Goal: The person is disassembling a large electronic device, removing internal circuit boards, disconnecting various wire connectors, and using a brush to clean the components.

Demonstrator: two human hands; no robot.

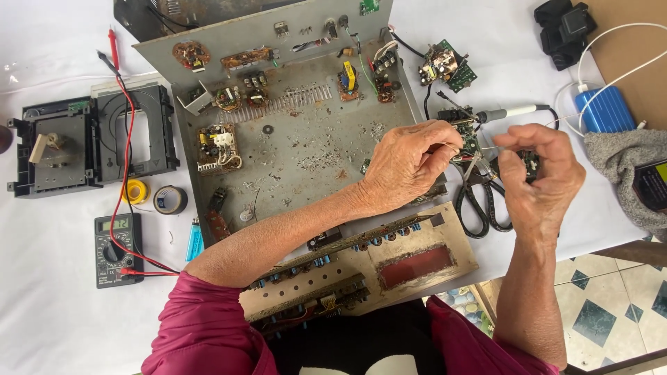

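Observation:
My left hand [410,163] is closed around the edge of a small green circuit board [470,136] held above the table's right side. Fingers of my right hand [538,173] pinch a small dark component [531,161] just right of that board, with thin wires running between the two. A soldering iron [511,112] lies just behind the board, its tip pointing left. Black-handled scissors [483,205] rest on the white table under my hands.
An open grey metal chassis [306,139] with rusty parts fills the middle, its front panel [389,260] near me. At left lie a black disc tray mechanism [90,139], a multimeter [117,248] with red and black leads, tape rolls [170,200], a blue lighter [194,239]. A blue box [606,110] and grey cloth [625,156] sit right.

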